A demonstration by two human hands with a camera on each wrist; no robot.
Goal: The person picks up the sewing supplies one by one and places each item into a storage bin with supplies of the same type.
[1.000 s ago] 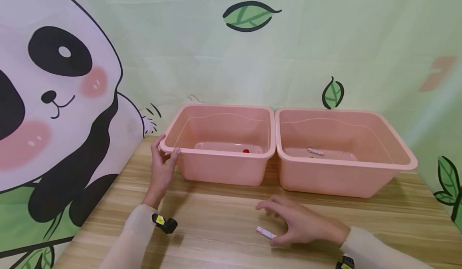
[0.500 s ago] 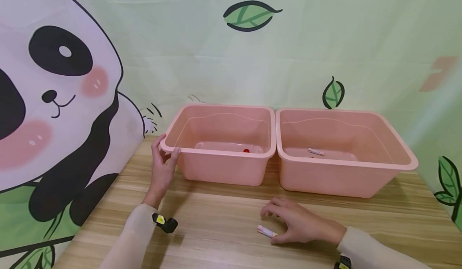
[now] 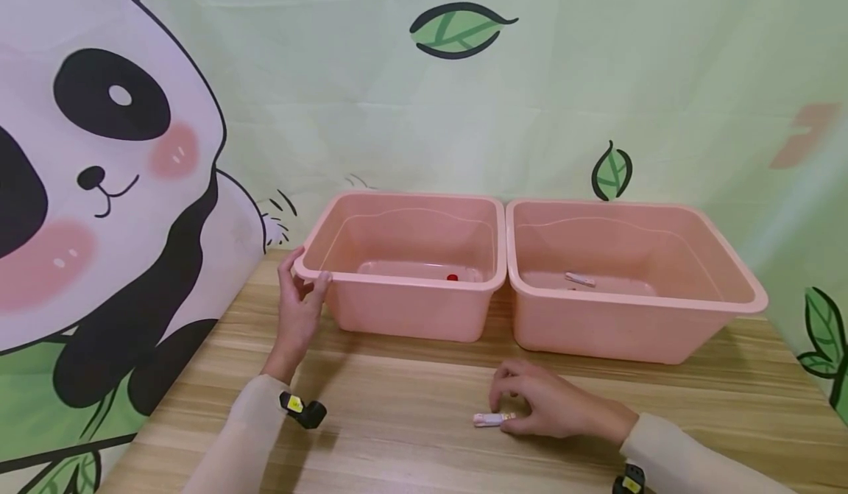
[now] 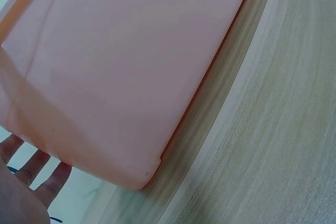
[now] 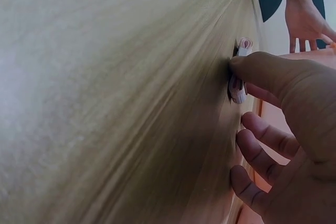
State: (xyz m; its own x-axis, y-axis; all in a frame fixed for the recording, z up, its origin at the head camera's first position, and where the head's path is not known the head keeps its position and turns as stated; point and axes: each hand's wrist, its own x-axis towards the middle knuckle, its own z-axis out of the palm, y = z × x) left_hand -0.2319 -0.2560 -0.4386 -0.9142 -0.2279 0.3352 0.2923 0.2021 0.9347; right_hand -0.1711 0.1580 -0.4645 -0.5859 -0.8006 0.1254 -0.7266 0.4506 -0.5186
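My left hand [image 3: 301,321] grips the front left corner of the left pink plastic tub [image 3: 411,310]. Its thumb lies over the rim and the fingers are behind the corner; the left wrist view has those fingers [image 4: 52,184] against the tub's side. On the wooden table in front of the tubs, my right hand [image 3: 556,406] pinches a small pink-and-white folded strip [image 3: 487,420] between thumb and index finger. In the right wrist view the strip [image 5: 239,94] has looped ends, with the thumb across its middle and the other fingers curled beside it.
A second pink tub [image 3: 609,332] stands right beside the first. Inside it lies a similar pale strip [image 3: 579,279]. A small red round thing [image 3: 452,277] lies in the left tub. Behind everything hangs a green backdrop [image 3: 371,111] with a printed panda.
My right hand has closed its thumb and index finger onto the folded strip, which has turned slightly to lie more level across the view. The left hand and the tubs stay put.
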